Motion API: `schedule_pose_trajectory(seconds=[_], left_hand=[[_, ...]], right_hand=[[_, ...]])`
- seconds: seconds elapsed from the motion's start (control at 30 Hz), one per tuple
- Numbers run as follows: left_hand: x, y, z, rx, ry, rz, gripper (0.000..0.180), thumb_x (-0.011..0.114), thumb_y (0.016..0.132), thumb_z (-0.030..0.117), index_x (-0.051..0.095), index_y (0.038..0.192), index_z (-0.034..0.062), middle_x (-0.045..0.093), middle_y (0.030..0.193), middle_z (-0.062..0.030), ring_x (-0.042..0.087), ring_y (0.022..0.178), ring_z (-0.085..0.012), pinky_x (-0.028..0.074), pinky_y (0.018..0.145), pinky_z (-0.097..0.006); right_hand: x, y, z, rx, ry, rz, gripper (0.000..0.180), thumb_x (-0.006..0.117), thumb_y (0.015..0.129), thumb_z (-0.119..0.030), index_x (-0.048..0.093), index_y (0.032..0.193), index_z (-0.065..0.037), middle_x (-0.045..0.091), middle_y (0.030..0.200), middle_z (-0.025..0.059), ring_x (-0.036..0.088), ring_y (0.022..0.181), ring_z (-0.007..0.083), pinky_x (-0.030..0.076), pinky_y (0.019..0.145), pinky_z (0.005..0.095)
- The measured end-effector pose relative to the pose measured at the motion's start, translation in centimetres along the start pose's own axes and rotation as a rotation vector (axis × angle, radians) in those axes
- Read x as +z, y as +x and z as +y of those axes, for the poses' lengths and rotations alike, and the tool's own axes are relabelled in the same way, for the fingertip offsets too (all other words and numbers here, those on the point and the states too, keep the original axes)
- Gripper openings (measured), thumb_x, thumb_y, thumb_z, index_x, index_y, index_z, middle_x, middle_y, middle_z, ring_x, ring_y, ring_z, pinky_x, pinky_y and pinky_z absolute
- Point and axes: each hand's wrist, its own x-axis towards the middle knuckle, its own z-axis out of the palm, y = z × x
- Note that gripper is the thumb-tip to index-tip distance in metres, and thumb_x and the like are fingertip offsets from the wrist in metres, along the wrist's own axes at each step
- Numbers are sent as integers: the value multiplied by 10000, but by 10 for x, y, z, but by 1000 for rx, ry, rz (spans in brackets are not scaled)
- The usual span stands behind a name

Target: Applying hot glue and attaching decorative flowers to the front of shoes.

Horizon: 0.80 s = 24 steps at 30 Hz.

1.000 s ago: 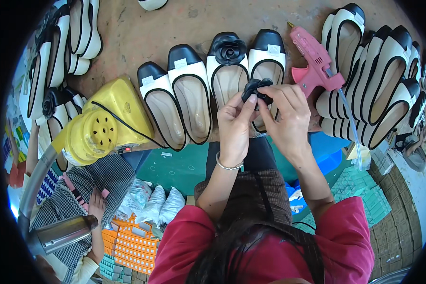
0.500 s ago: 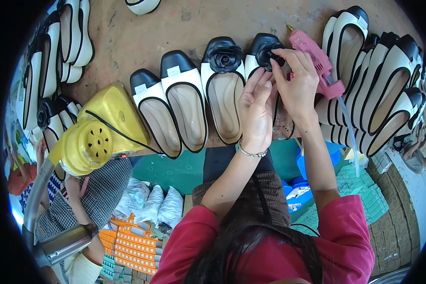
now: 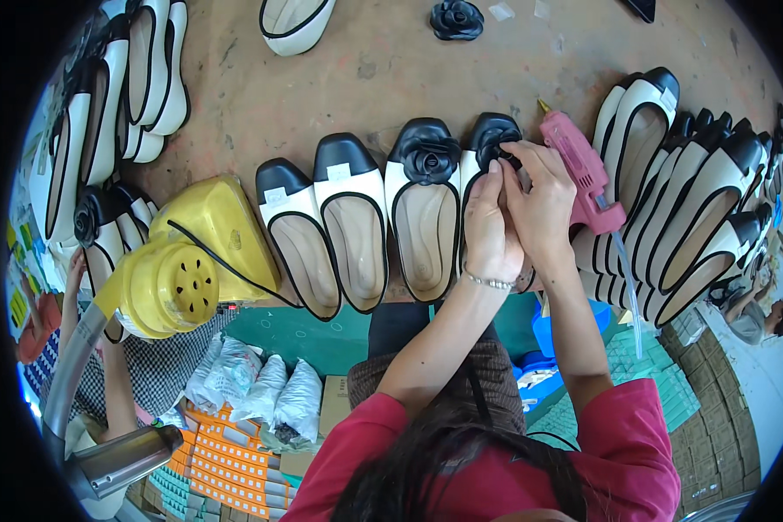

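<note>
My right hand (image 3: 541, 193) is bent over a black flower (image 3: 494, 137) on the black toe of a white flat shoe, its fingertips pinching the flower's lower edge. Close against it, my left hand (image 3: 492, 228) lies over the same shoe, thumb up by the flower and fingers together. Whatever those left fingers hold is hidden behind the right hand. Just left stands a matching shoe (image 3: 424, 228) with a black flower on its toe. Two more flats, a nearer-centre shoe (image 3: 354, 235) and an outer shoe (image 3: 296, 248), carry pale tabs on their toes instead.
Right of my hands lies a pink glue gun (image 3: 576, 157), with stacked flats (image 3: 696, 204) beyond it. A yellow blower-like machine (image 3: 209, 239) and more shoes (image 3: 155, 74) are on the left. Toward the back lie a loose black flower (image 3: 457, 19) and a single shoe (image 3: 296, 24).
The view has shifted, so the table's things sit lower and the loose flower shows. My left hand has turned, its fingers now behind the right hand. My right hand stays at the flower.
</note>
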Motion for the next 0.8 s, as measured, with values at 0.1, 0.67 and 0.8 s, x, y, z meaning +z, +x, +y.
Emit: schedule_pose_trajectory(seconds=[0.1,0.67,0.8], left_hand=[[-6,11,2,-47,-13,10,197,516,966,239,578,1054,74,615,993,-28,598,915,-141,506,795,-282],[-31,-101,90,612,351,177,442,491,927,43,367,1335,-75,429,1361,-200,400,1296,-260,283,1125,-380],[-51,-69,134,556,112,37,450,512,898,42,380,1310,-80,428,1350,-173,387,1290,-231,266,1114,-355]], right_hand=[[2,2,-2,-9,-3,6,170,657,730,-1,671,899,-3,660,916,137,612,834,315,501,750,382],[47,143,-39,-208,-99,-132,231,500,809,-123,641,823,59,638,768,255,640,743,402,510,667,459],[45,63,-107,-347,332,-134,203,672,753,-34,634,952,-27,615,821,132,601,724,308,499,663,374]])
